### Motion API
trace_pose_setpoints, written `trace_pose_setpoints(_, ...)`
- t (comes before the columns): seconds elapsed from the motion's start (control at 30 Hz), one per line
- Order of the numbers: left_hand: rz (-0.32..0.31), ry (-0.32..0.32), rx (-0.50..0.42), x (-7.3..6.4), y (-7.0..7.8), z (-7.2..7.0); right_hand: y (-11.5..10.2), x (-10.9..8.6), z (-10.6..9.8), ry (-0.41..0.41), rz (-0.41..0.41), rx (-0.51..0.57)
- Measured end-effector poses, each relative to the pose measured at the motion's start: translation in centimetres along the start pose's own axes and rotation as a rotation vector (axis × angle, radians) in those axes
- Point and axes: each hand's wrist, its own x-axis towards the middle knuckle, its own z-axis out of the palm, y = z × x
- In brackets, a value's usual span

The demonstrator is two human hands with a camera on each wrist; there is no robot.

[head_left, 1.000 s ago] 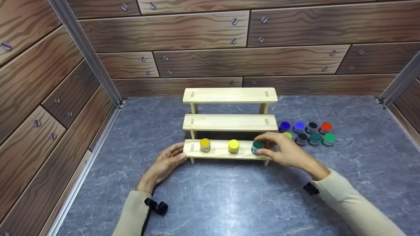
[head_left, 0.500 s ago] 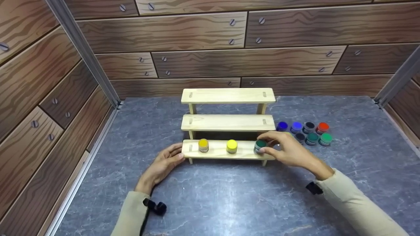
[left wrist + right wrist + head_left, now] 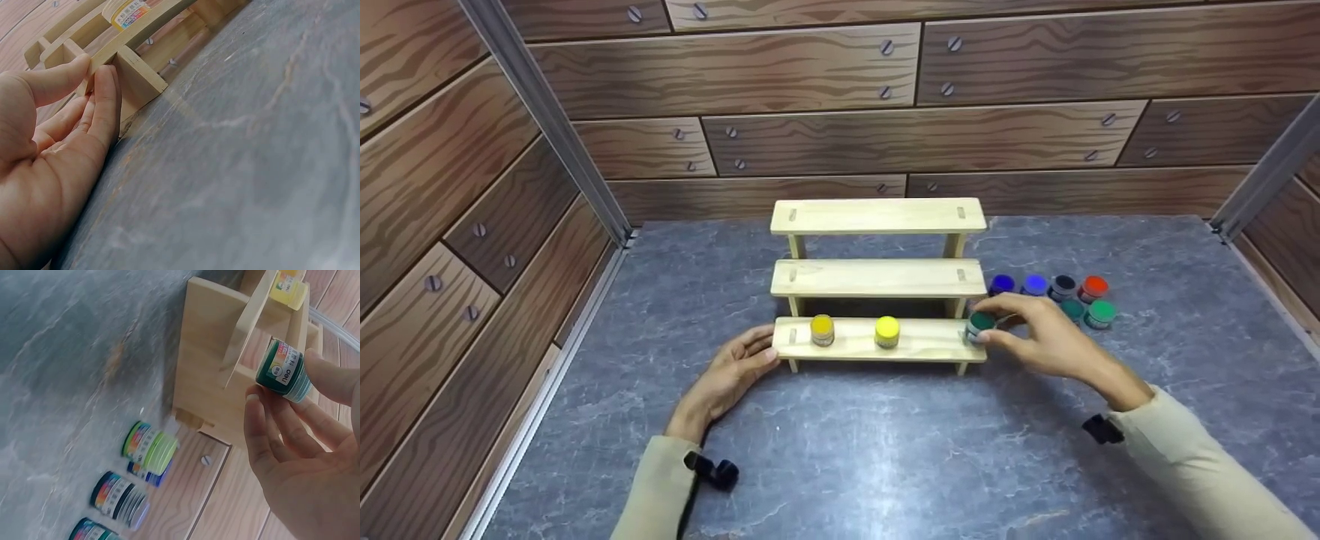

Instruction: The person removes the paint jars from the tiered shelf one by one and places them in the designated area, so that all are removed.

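Note:
A three-step wooden stand (image 3: 877, 278) is in the middle of the head view. My left hand (image 3: 727, 377) pinches the left end of its lowest shelf, the thumb on top and the fingers beneath, as the left wrist view shows. My right hand (image 3: 1048, 339) holds a dark green paint jar (image 3: 280, 371) between thumb and fingers at the right end of that same shelf. Along this shelf also stand an amber-yellow paint jar (image 3: 823, 331) on the left and a bright yellow paint jar (image 3: 887, 333) around the middle.
Right of the stand, more paint jars sit on the grey marbled table (image 3: 825, 450): blue (image 3: 1002, 285), violet-blue (image 3: 1034, 285), black (image 3: 1063, 286), red (image 3: 1093, 288) and green (image 3: 1100, 313). A lime green jar (image 3: 149, 447) shows in the right wrist view. Wood-patterned panels (image 3: 810, 67) rise behind.
My right hand has moved the dark green jar rightward to the end of the lowest shelf. The left hand keeps its grip, and the head view has shifted slightly.

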Motion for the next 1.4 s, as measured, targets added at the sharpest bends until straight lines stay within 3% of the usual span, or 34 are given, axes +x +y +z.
trace_pose_setpoints(0.83, 0.006, 0.005, -0.007, 0.0, -0.1, -0.1, 3.2, -2.3, -2.4, 0.024, 0.117, -0.069)
trace_pose_setpoints(1.4, 0.0, -0.014, 0.001, 0.1, 0.0, -0.1, 6.1, -3.2, -1.6, 0.01, 0.154, -0.092)
